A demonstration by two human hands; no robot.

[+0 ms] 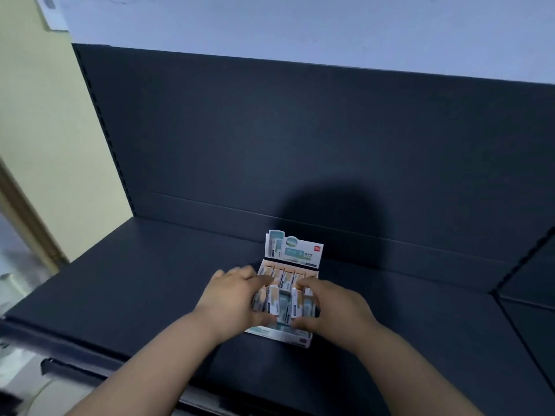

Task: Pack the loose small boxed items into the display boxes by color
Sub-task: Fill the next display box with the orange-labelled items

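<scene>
The display box (292, 259) stands on the dark shelf (150, 280), filled with small boxes (280, 306). The left hand (234, 298) and right hand (330, 310) press a row between curled fingers. The printing is blurred.

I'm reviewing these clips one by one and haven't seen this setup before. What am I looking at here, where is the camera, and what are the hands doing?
There is no machine here: a person works with bare hands. The single picture comes from a wide-angle camera worn on the head, looking forward and down. A dark shelf carries one open display box with an upright printed header card and a row of small boxed items inside. The left hand and right hand come in from either side and together clasp a bunch of small boxes over the front of the display box. The picture is too blurred to count them or read the print.
</scene>
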